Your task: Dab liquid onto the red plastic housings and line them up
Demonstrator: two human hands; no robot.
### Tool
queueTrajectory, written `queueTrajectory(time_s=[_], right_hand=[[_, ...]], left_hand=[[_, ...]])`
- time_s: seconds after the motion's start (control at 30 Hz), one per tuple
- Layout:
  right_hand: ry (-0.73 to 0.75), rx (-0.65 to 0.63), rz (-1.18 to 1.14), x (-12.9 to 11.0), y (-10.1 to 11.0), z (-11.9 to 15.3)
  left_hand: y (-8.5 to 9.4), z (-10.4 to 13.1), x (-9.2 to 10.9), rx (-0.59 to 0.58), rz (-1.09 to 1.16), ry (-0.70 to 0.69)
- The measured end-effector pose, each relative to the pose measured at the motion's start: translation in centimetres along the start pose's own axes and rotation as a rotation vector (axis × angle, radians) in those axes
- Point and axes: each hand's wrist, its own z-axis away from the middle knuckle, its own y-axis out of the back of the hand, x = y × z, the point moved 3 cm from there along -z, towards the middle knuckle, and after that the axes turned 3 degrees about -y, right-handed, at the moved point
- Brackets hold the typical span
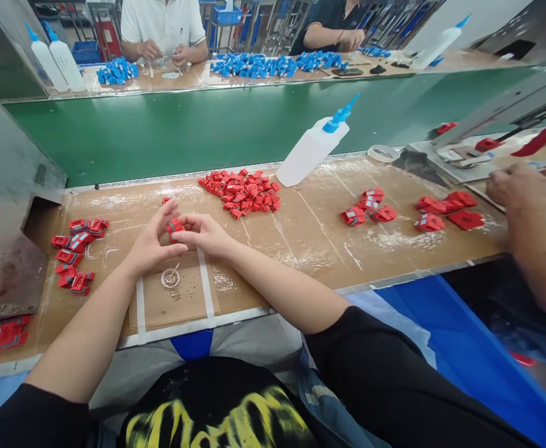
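Note:
A small red part point(175, 226) is between my two hands, above the brown work surface. My right hand point(203, 234) pinches it between thumb and fingers. Around its left side curves my left hand point(154, 242), thumb and fingers apart, with its fingertips close to the part. Just below the hands sits a small round dish point(170, 278) with a thin stick in it. Several red parts with grey strips point(77, 241) lie to the left, and a heap of red pieces point(247, 191) lies beyond my right hand.
A white bottle with a blue nozzle point(307, 152) leans behind the heap. More red parts point(370, 205) lie to the right, near another person's hands point(525, 186). Beyond the green belt point(183, 127), two people handle small parts beside blue piles point(254, 65).

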Motion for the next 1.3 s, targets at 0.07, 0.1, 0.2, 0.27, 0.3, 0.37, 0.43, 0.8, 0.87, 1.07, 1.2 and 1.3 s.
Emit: queueTrajectory(time_s=[0.07, 0.1, 0.2, 0.27, 0.3, 0.37, 0.43, 0.8, 0.87, 1.07, 1.2, 1.3], right_hand=[[0.051, 0.03, 0.059, 0.0, -0.6, -0.1], [0.073, 0.052, 0.091, 0.1, -0.9, -0.2], [0.145, 0.103, 0.225, -0.3, -1.5, -0.3], [0.206, 0.117, 0.418, -1.2, -1.2, 0.2], [0.214, 0.103, 0.555, -1.8, -0.7, 0.8], [0.15, 0.051, 0.889, -2.9, 1.2, 2.8], [0.001, 0.025, 1.249, -3.8, 4.5, 6.0], [-0.127, 0.139, 1.297, -6.9, 4.4, 10.0], [-0.146, -0.072, 1.29, -5.8, 0.4, 7.4], [-0.048, -0.401, 1.228, -2.7, -4.0, 3.8], [0.01, -0.339, 1.113, -1.8, -3.8, 3.8], [0.035, -0.339, 0.961, -1.6, -3.3, 4.0]], left_hand=[[-0.8, -0.1, -0.3, -0.038, 0.113, 0.137], [-1.0, -0.1, -0.4, -0.044, 0.141, 0.176], [-1.1, -0.2, -0.2, -0.051, 0.187, 0.166], [-0.5, -0.3, -0.1, -0.101, 0.126, 0.091], [-0.2, -0.2, -0.1, -0.135, 0.047, 0.044], [0.6, -0.2, -0.4, -0.17, -0.19, -0.03], [1.3, -0.2, -1.1, -0.147, -0.448, -0.024], [1.2, -0.3, -3.0, -0.01, -0.786, 0.048], [1.8, -0.2, -2.9, 0.034, -0.722, 0.036], [2.4, 0.2, -1.8, -0.017, -0.572, -0.071], [1.7, 0.3, -1.2, 0.056, -0.804, 0.021], [1.2, 0.4, -1.3, 0.008, -0.929, 0.184]])
